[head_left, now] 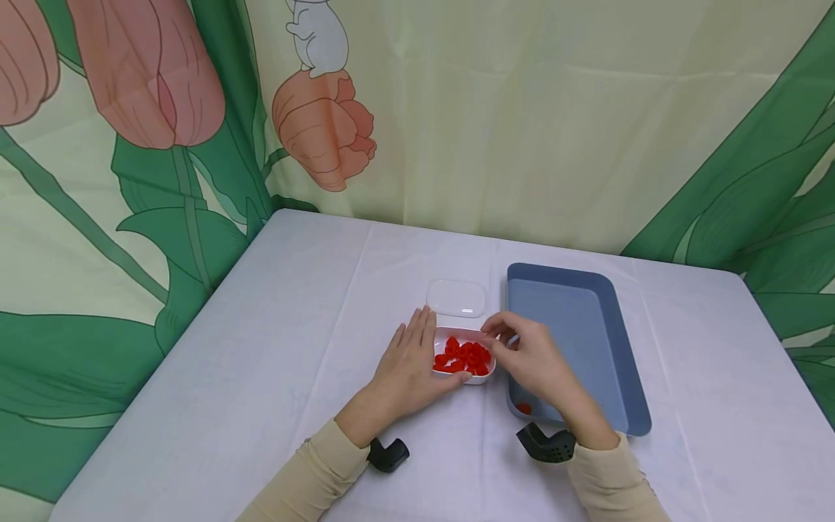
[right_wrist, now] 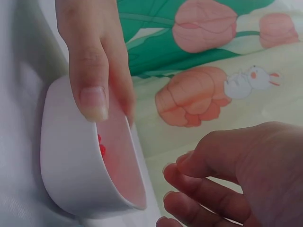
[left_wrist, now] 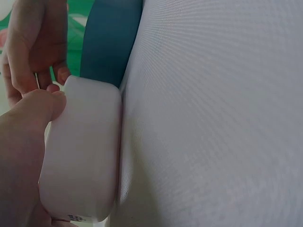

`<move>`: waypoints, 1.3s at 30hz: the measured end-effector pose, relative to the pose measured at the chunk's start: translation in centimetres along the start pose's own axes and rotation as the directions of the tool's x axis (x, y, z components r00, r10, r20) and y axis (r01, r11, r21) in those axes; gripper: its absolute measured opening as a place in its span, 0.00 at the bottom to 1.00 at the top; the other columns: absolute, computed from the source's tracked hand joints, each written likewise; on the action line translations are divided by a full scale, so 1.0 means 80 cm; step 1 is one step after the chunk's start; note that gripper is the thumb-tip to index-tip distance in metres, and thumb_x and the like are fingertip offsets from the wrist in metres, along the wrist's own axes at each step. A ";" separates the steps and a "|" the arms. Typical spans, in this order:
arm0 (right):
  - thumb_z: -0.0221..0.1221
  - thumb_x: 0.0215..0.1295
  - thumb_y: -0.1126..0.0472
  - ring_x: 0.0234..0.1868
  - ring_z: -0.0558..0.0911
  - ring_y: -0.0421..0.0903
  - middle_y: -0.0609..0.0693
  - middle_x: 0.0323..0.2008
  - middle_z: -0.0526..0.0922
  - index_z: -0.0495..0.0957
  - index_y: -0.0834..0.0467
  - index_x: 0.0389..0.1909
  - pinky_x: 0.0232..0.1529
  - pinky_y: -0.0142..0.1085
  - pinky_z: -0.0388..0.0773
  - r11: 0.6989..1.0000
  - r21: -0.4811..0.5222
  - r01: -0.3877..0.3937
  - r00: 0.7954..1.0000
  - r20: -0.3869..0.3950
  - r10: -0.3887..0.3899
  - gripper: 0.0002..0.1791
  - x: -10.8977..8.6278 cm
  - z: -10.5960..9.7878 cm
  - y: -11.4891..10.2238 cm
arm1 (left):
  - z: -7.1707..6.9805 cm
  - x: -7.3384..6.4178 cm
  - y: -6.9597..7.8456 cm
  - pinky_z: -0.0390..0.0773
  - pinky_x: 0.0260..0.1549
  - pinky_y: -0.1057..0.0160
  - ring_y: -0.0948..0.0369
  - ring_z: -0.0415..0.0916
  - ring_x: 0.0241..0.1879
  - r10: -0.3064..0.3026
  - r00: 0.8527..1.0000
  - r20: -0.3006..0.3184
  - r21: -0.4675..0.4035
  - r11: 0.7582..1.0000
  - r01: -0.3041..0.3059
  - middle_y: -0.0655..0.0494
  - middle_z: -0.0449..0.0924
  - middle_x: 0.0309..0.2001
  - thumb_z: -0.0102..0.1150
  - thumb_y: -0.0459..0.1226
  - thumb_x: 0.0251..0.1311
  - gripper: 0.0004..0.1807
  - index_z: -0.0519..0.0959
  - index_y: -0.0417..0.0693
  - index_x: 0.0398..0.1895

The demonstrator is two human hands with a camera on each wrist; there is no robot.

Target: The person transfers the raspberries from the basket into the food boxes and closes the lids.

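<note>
A small white container (head_left: 481, 378) with rounded corners stands on the table, holding several bright red raspberry-like pieces (head_left: 463, 355). My left hand (head_left: 407, 362) holds it at its left end, the thumb lying over the near rim. The left wrist view shows the container's outer wall (left_wrist: 85, 146) beside that thumb. Above the container's right end is my right hand (head_left: 525, 351), fingers loosely bent. In the right wrist view, its thumb and forefinger come close together with nothing visible between them. A few red pieces (right_wrist: 102, 146) show inside the container there.
Right of the container lies a shallow blue-grey tray (head_left: 626, 362), with one red piece (head_left: 524, 408) in its near left corner. A clear lid (head_left: 456, 298) lies flat behind the container. A printed curtain (head_left: 496, 130) hangs behind the white-covered table (head_left: 313, 290).
</note>
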State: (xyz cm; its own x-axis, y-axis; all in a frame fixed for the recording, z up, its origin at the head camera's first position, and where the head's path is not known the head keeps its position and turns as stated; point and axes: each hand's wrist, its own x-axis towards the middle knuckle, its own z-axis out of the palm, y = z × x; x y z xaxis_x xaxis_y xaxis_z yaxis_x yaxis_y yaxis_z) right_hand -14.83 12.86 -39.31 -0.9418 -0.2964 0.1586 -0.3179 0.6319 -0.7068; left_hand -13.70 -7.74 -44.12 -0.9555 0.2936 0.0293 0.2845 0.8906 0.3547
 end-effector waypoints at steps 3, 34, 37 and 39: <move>0.64 0.60 0.68 0.35 0.78 0.43 0.48 0.34 0.83 0.82 0.59 0.42 0.37 0.31 0.80 1.000 -0.013 0.000 1.000 -0.003 0.000 0.09 -0.002 -0.004 0.003 | 0.001 0.000 0.000 0.56 0.74 0.44 0.48 0.48 0.78 -0.001 1.000 -0.001 0.001 1.000 0.001 0.45 0.50 0.79 0.60 0.66 0.52 0.60 0.49 0.40 0.78; 0.63 0.61 0.70 0.34 0.78 0.38 0.45 0.35 0.85 0.81 0.55 0.39 0.35 0.30 0.79 0.998 -0.053 -0.030 0.999 0.027 0.031 0.09 -0.040 -0.038 0.044 | 0.001 0.000 0.000 0.54 0.75 0.44 0.49 0.46 0.79 -0.014 1.000 0.013 -0.038 0.999 0.014 0.47 0.48 0.79 0.61 0.65 0.51 0.60 0.48 0.42 0.79; 0.64 0.60 0.70 0.33 0.79 0.38 0.45 0.35 0.85 0.81 0.55 0.39 0.34 0.31 0.80 0.998 -0.054 -0.024 0.999 0.037 0.026 0.09 -0.043 -0.038 0.049 | 0.001 0.001 0.000 0.54 0.75 0.44 0.49 0.45 0.79 -0.014 1.000 0.011 -0.040 0.999 0.014 0.47 0.48 0.79 0.61 0.65 0.51 0.60 0.48 0.42 0.79; 0.64 0.60 0.70 0.33 0.79 0.38 0.45 0.36 0.85 0.81 0.55 0.39 0.34 0.31 0.80 0.998 -0.053 -0.022 0.998 0.049 0.024 0.09 -0.045 -0.038 0.052 | 0.001 0.001 0.000 0.53 0.75 0.45 0.49 0.45 0.79 -0.014 1.000 0.014 -0.042 0.999 0.015 0.47 0.47 0.80 0.61 0.65 0.51 0.60 0.48 0.42 0.79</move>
State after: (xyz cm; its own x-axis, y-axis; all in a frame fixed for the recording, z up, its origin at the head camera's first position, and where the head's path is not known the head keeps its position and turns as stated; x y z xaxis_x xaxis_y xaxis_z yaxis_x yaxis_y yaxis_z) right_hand -13.09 18.74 -40.74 -0.9428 -0.3156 0.1073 -0.3025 0.6752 -0.6728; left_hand -13.77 -7.69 -44.21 -0.9583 0.2856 0.0109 0.2666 0.8795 0.3942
